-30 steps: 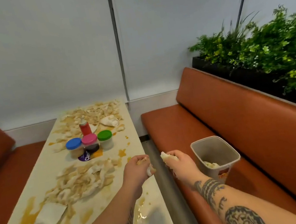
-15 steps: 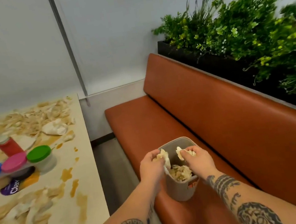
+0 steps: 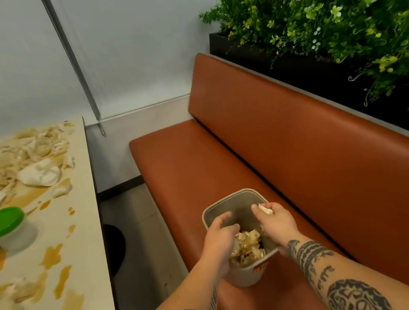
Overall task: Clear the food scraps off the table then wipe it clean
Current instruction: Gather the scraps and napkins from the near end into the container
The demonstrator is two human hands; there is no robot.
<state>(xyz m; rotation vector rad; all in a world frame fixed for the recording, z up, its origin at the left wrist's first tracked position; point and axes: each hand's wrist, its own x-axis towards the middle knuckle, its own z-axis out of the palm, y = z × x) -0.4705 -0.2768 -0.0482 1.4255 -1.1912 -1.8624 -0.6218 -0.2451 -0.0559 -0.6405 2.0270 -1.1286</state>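
Head view looks down on a small grey bin [image 3: 253,275] that stands on the orange banquette seat [image 3: 186,163] at about 6 o'clock. Both hands are over its mouth. The left hand [image 3: 220,240] hangs with loosely curled fingers and seems released, holding nothing. The right hand [image 3: 276,219] pinches a pale scrap [image 3: 266,208] near the bin's 2 o'clock rim. A heap of dumped scraps [image 3: 247,250] fills the near side.

To drop cleanly, the right fingers should open low inside the rim, and sticky bits should be rubbed off there so that none lands on the seat. The bin looks light, so a knock could tip it.

The bench [image 3: 88,252] at 9 o'clock carries a scrap pile [image 3: 12,154] at 10 o'clock, a crumpled napkin [image 3: 39,174], ochre sauce smears [image 3: 54,257] and a green-lidded tub [image 3: 1,222]. Planter greenery [image 3: 336,15] fills 1 o'clock, and a pale wall [image 3: 129,46] stands at 12.
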